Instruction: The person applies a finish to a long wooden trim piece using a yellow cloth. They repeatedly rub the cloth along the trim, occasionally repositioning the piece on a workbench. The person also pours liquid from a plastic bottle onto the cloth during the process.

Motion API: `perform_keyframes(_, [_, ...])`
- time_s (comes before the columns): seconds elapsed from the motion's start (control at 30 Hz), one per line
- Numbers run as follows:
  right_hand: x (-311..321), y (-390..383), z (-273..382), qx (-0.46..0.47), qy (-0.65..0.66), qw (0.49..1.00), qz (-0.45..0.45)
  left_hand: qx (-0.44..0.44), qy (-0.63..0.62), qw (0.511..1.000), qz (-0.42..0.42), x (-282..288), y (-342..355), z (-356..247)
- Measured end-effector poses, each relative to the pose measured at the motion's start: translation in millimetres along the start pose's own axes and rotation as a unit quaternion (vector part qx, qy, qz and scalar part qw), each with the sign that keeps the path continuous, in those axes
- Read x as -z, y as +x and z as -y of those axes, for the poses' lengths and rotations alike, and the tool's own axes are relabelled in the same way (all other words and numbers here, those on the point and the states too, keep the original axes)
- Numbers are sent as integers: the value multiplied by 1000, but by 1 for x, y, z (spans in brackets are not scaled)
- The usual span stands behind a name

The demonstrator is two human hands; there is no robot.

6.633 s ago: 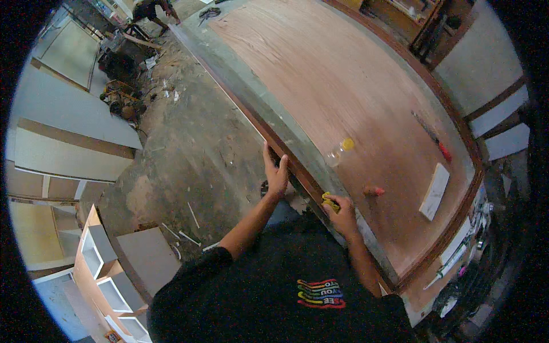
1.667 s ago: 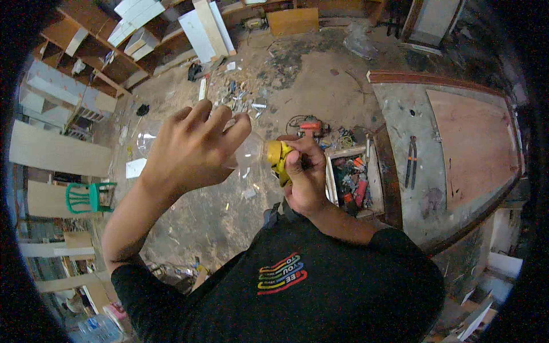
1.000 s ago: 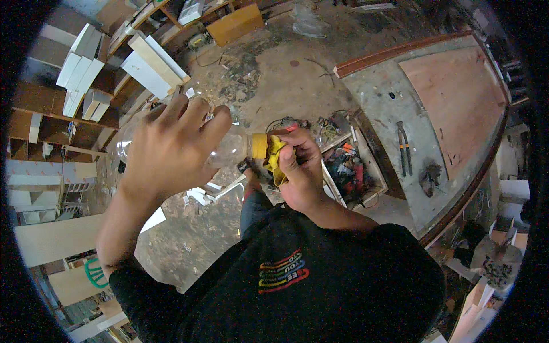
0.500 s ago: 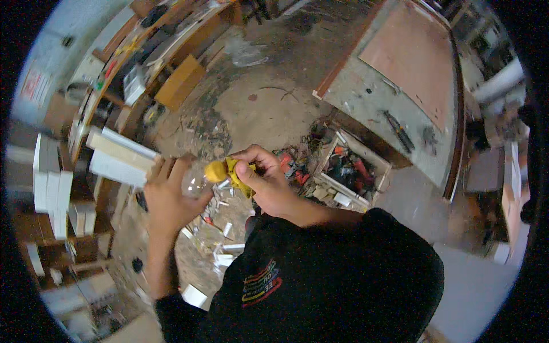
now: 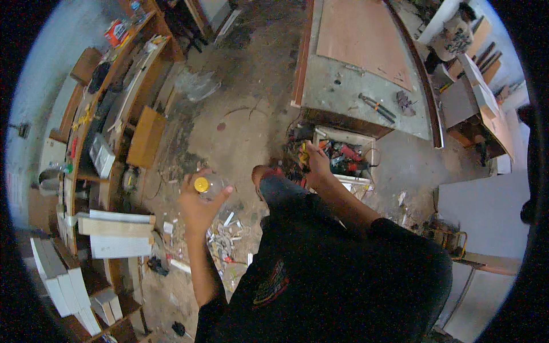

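My left hand [image 5: 196,207] is wrapped round a clear plastic bottle [image 5: 217,186]. Its yellow cap [image 5: 201,184] is on and faces up toward me. Out to the right, my right hand [image 5: 319,167] has its fingers closed on a crumpled yellow cloth-like piece [image 5: 303,153], mostly hidden by the fingers. That hand is over the near left side of a wooden box [image 5: 341,136] of tools. Red and dark tools [image 5: 350,154] fill the box.
A workbench [image 5: 320,86] with a plywood sheet [image 5: 360,34] and long-handled pliers [image 5: 377,107] stands ahead right. Shelving lines the left, with white boards [image 5: 120,246] jutting out. Scraps [image 5: 226,233] litter the floor near my foot [image 5: 263,174]. Another person [image 5: 454,35] is at far right.
My hands have parted. The right hand has moved away from the bottle to the tool box, carrying the yellow piece. My left hand still grips the bottle, its cap now turned upward. The view has shifted.
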State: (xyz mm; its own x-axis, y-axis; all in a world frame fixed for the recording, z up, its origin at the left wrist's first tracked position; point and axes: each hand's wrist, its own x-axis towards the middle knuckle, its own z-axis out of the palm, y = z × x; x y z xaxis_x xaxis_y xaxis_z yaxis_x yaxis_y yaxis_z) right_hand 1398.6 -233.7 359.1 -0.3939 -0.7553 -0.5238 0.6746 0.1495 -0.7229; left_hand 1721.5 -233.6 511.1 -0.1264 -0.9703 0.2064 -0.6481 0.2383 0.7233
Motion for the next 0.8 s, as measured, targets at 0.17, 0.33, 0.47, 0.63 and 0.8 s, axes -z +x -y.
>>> perform_keyframes(0.17, [-11,54,2,24,68,990,-120,-54,-39,994,83,-38,85,15])
perform_keyframes(0.33, [-27,149,14,140,84,978,-130,-146,-82,973,160,-114,198,6])
perform_keyframes(0.47, [-22,262,40,293,-25,899,-324,-250,-79,933,249,-204,296,-29])
perform_keyframes(0.63, [21,318,82,390,9,840,-377,-332,-181,849,368,-332,388,-64])
perform_keyframes(0.8, [37,277,71,352,-43,772,-527,-329,-270,803,418,-456,444,-74])
